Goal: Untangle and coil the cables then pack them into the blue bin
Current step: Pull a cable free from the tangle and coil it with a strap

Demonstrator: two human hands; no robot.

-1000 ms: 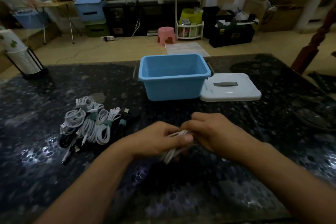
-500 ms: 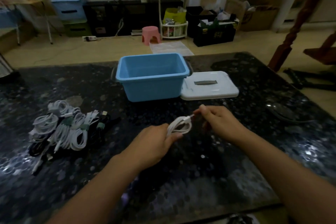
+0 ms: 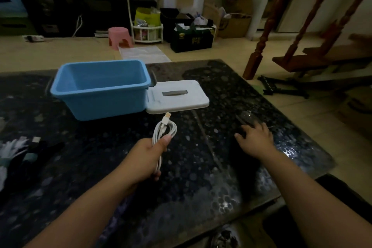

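Observation:
My left hand (image 3: 148, 157) is shut on a coiled white cable (image 3: 164, 132), held upright in front of the blue bin (image 3: 100, 88), with a USB plug sticking up from the coil. The bin looks empty inside. My right hand (image 3: 254, 140) is spread flat, fingers apart, over a small dark object (image 3: 244, 119) on the right of the black stone table (image 3: 201, 177); I cannot tell what that object is. A pile of white and black cables (image 3: 18, 153) lies at the table's left edge, partly cut off by the frame.
The bin's white lid (image 3: 177, 96) lies flat against the bin's right side. The table's right edge runs close to my right hand. Beyond it stand wooden stair posts (image 3: 259, 50); a pink stool (image 3: 118, 37) and boxes are on the floor behind.
My right hand let go of the cable end and moved right to the dark object. The left hand lifted the coil upright. The view swung right, pushing the cable pile toward the left edge.

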